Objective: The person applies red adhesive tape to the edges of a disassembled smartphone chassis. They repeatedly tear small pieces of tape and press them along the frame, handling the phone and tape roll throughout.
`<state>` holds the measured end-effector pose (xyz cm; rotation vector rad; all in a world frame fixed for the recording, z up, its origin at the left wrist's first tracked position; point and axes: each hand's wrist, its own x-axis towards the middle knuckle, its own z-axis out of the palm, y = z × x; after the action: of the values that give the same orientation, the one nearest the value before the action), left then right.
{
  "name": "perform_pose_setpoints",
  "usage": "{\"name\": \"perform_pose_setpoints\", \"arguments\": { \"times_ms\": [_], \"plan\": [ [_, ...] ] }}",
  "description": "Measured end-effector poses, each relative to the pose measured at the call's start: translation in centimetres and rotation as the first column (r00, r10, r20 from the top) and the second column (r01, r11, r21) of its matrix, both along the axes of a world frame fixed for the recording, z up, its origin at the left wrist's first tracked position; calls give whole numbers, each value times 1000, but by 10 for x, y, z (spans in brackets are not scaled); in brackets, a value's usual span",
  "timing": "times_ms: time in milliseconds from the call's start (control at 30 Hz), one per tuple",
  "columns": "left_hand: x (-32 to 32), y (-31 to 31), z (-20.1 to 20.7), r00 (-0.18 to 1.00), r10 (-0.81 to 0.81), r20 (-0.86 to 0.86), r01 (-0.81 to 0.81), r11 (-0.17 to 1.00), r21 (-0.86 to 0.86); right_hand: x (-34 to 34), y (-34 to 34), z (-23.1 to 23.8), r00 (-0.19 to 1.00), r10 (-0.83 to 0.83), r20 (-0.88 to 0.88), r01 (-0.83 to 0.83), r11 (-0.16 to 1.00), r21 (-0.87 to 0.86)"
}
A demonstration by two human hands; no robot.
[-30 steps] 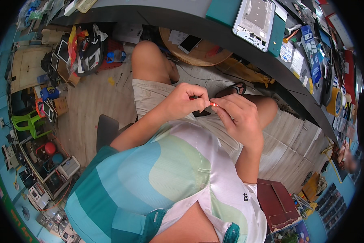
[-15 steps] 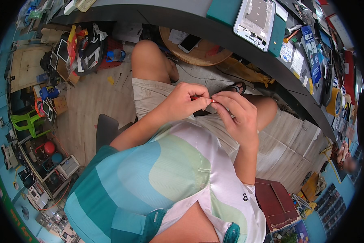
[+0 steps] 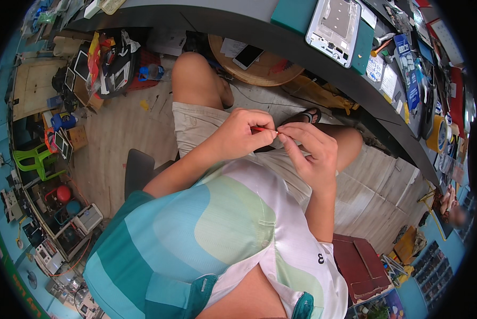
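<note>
Above my lap, my left hand (image 3: 242,133) is closed in a pinch on a thin red stick-like piece (image 3: 258,128). Its red length shows between thumb and forefinger, pointing to the right. My right hand (image 3: 314,148) meets its tip, thumb and forefinger pinched together against the left fingertips. Whether the right fingers grip the red piece's end or something smaller cannot be made out. Beyond the hands, on the desk, lies an opened silver-white tablet or phone housing (image 3: 333,32) on a green mat (image 3: 289,16).
The dark desk edge (image 3: 217,21) curves across in front of me. Under it a round wooden stool top (image 3: 273,77) carries a white-framed phone (image 3: 247,56). Tools and papers crowd the desk's right side. A red basket (image 3: 143,80) stands left, a green chair (image 3: 34,164) farther left.
Both hands stay almost where they were. More of the red piece now shows between the left thumb and forefinger, and its orange-red end at the fingertips is less visible.
</note>
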<state>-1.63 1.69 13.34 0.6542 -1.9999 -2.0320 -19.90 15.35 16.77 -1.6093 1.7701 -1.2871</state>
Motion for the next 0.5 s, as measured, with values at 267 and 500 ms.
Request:
{"name": "perform_pose_setpoints", "arguments": {
  "times_ms": [267,500],
  "plan": [
    [1,-1,-1,1000,-9,27,9,1000,4,-3,1,-8,977,-34,211,29,999,26],
    [2,-2,-8,1000,0,-9,0,998,56,-6,6,-10,838,-70,541,-13,989,149]
  ]
}}
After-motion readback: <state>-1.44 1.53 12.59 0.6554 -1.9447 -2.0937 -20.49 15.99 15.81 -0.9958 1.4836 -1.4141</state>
